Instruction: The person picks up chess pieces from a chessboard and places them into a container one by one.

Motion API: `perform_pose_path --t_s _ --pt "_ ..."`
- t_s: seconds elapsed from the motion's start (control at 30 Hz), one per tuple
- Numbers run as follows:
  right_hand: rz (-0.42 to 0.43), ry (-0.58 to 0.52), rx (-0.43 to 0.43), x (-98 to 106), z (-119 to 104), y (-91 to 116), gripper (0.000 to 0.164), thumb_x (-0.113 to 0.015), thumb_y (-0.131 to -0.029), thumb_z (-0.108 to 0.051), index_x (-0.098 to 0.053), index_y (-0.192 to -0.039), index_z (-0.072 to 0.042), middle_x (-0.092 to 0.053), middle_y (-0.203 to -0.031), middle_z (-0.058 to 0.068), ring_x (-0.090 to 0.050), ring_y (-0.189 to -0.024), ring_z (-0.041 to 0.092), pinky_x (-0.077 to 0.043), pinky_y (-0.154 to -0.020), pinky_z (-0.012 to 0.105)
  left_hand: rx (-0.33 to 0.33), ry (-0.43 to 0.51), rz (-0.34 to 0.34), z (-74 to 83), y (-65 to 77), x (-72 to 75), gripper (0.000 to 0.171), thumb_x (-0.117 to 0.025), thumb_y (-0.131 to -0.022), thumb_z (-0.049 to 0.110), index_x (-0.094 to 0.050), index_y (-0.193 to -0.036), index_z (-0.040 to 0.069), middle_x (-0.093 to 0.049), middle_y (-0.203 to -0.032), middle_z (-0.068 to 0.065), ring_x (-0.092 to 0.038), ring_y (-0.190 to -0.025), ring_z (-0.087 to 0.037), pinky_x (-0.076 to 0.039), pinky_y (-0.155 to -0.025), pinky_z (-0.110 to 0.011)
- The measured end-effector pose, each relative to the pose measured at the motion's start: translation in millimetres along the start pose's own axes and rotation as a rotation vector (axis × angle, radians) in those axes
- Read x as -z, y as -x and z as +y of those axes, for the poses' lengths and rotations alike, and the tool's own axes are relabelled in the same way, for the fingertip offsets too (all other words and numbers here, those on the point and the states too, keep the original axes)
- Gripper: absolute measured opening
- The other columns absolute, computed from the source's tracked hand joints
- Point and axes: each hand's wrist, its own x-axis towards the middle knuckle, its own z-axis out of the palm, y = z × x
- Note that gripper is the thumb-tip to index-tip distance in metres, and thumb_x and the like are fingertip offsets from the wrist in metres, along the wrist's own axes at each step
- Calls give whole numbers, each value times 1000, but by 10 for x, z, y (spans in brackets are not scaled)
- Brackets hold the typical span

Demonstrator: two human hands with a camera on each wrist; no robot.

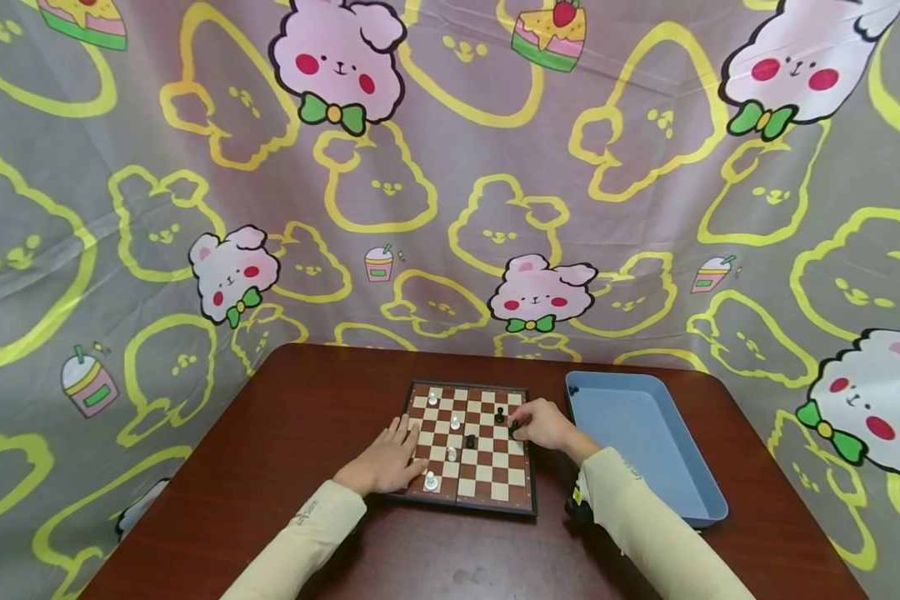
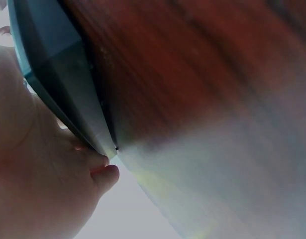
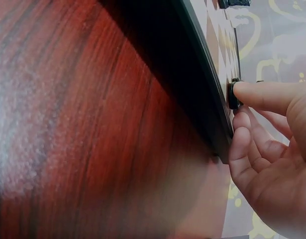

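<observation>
A brown-and-cream chessboard with a dark rim lies on the table. On its left edge rests my left hand, fingers spread, the thumb near a white chess piece. At the right edge, my right hand pinches a small black chess piece between thumb and fingers, low against the board. Close by stands a black pawn; another black piece is near the middle. Further white pieces stand on the left half, including one at the far side and a horse-shaped one.
A blue-grey tray sits right of the board, partly behind my right forearm, with small black pieces in its far left corner. The dark wooden table reaches back to a patterned cloth hanging around it.
</observation>
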Motion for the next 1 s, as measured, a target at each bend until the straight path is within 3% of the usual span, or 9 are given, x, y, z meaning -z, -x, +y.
perform_pose_path --t_s 0.67,1.0 --pt "5 -20 -13 15 -21 65 12 -70 -83 -6 -74 -94 -10 -68 -96 1 -56 -70 12 -45 -61 31 -14 1 11 9 19 -1 70 -35 -100 46 -23 -148 -4 -10 -152 -27 -8 -140 -41 -18 -111 -48" --pt "-2 -18 15 85 -69 88 12 -68 -86 -8 -75 -96 -8 -68 -79 -2 -51 -61 16 -39 -57 31 -21 -7 3 -13 31 -16 70 -34 -101 46 -22 -148 -4 -9 -153 -27 -7 -141 -40 -17 -111 -48"
